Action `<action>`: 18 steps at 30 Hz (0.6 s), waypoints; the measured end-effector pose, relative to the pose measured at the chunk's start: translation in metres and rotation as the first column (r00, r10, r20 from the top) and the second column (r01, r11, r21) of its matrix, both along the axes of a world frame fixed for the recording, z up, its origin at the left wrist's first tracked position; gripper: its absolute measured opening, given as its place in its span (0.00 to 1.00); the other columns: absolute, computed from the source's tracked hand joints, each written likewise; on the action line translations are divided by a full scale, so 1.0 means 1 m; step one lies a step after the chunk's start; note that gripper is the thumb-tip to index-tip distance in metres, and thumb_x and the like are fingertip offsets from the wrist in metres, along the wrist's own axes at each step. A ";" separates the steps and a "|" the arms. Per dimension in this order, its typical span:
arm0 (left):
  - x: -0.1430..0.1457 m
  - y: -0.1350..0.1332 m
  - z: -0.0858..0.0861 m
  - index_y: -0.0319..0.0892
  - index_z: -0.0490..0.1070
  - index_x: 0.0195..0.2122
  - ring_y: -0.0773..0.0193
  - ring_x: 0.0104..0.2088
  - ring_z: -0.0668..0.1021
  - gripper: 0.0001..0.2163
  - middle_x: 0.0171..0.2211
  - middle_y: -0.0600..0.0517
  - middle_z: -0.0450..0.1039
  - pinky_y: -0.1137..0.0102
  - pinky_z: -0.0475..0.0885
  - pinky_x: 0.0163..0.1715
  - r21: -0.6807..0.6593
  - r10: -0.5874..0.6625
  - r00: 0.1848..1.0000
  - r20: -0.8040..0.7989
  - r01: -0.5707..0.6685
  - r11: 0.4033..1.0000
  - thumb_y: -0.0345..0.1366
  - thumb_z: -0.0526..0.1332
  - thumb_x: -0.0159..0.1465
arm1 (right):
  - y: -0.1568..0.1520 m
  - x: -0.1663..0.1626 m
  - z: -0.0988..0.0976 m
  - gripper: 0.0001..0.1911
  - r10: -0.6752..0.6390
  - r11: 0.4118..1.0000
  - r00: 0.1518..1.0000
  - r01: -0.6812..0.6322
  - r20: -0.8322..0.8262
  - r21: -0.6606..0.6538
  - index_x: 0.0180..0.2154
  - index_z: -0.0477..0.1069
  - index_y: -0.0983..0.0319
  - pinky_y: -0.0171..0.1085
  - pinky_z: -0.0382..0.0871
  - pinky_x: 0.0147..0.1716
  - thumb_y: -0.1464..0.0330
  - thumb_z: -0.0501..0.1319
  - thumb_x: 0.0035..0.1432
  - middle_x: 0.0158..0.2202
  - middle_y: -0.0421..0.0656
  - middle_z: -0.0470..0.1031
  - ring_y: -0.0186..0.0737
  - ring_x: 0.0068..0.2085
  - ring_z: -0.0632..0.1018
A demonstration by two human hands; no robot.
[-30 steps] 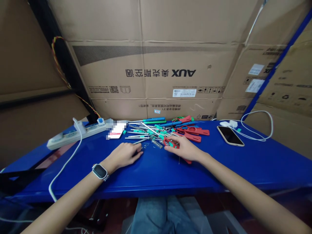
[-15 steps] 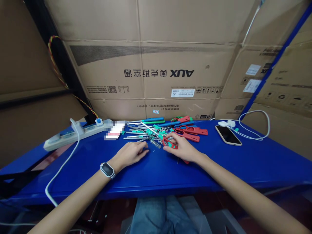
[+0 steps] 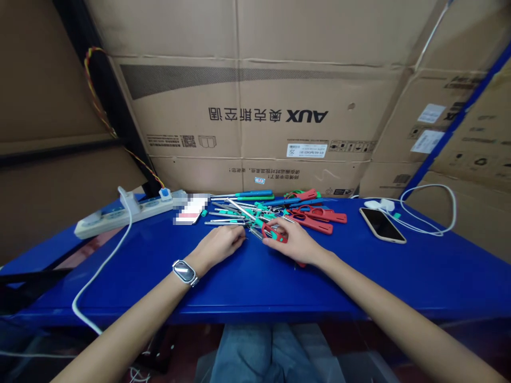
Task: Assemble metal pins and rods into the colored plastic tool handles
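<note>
My right hand (image 3: 298, 243) is closed around the red handle of a long-nosed lighter (image 3: 275, 234) with a teal trigger. Its metal tube points up and left over the pile. My left hand (image 3: 221, 246) rests at the pile's near left edge, fingers curled together; whatever they pinch is too small to make out. In front of both hands lies a heap of metal tubes and teal parts (image 3: 227, 214). Red lighter handles (image 3: 313, 222) lie on its right side, and blue and green lighters (image 3: 255, 196) at the back. Another red piece shows partly under my right hand.
A white power strip (image 3: 115, 219) with a plugged-in cable runs along the left. Beside the pile is a partly blurred phone (image 3: 192, 210). On the right lie another phone (image 3: 382, 225) and a white charger cable (image 3: 449, 213). A cardboard wall (image 3: 255, 90) closes off the back of the blue table (image 3: 247, 292).
My left hand has moved slightly toward the pile, and its fingers have curled closed. My right hand keeps hold of the red lighter, shifted slightly left. The view has shifted a little.
</note>
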State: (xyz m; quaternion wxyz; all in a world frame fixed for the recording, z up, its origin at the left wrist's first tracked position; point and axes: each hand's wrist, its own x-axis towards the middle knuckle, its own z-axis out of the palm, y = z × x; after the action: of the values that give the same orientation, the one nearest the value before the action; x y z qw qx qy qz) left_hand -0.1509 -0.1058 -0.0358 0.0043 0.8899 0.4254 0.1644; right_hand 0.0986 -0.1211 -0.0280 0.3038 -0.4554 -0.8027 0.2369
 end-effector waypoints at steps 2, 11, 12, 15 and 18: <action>-0.009 -0.003 0.003 0.43 0.70 0.34 0.67 0.21 0.71 0.05 0.22 0.56 0.69 0.72 0.59 0.23 0.060 -0.026 0.995 0.095 0.020 0.998 0.35 0.57 0.67 | 0.002 -0.003 0.001 0.24 0.042 0.998 0.997 -0.045 0.064 0.042 0.50 0.73 0.59 0.35 0.61 0.30 0.52 0.64 0.57 0.27 0.37 0.73 0.36 0.27 0.71; -0.018 -0.020 0.024 0.42 0.68 0.35 0.63 0.31 0.72 0.04 0.29 0.51 0.69 0.69 0.69 0.32 0.432 -0.287 0.914 0.286 0.144 0.891 0.36 0.61 0.64 | -0.004 -0.026 0.001 0.26 0.220 0.946 0.935 -0.274 0.277 0.173 0.52 0.74 0.58 0.40 0.68 0.44 0.54 0.68 0.55 0.46 0.46 0.77 0.46 0.46 0.78; -0.014 -0.021 0.023 0.41 0.69 0.37 0.60 0.34 0.73 0.07 0.32 0.49 0.70 0.67 0.70 0.35 0.371 -0.302 0.929 0.212 0.210 0.905 0.39 0.62 0.63 | -0.004 -0.031 0.000 0.26 0.224 0.940 0.924 -0.289 0.311 0.181 0.51 0.74 0.58 0.41 0.68 0.44 0.54 0.68 0.54 0.45 0.46 0.78 0.47 0.46 0.78; -0.006 -0.024 0.018 0.41 0.68 0.39 0.56 0.39 0.74 0.14 0.37 0.47 0.71 0.63 0.71 0.40 0.197 -0.290 0.951 0.110 0.265 0.944 0.47 0.64 0.61 | -0.001 -0.041 -0.003 0.22 0.231 0.930 0.899 -0.317 0.373 0.188 0.46 0.75 0.60 0.41 0.68 0.42 0.54 0.68 0.54 0.44 0.47 0.78 0.48 0.46 0.77; -0.005 -0.024 0.012 0.42 0.67 0.41 0.56 0.40 0.74 0.19 0.39 0.48 0.71 0.62 0.71 0.41 0.080 -0.230 0.966 0.118 0.222 0.972 0.51 0.65 0.59 | 0.001 -0.042 -0.006 0.21 0.233 0.929 0.912 -0.311 0.336 0.201 0.45 0.74 0.60 0.41 0.67 0.42 0.55 0.68 0.54 0.43 0.46 0.78 0.48 0.46 0.77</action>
State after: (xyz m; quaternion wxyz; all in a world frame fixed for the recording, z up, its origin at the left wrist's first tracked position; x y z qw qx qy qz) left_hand -0.1559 -0.1297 -0.0234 0.0206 0.9201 0.3142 0.2329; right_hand 0.0569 -0.1201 -0.0338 0.1941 -0.3273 -0.9193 0.1005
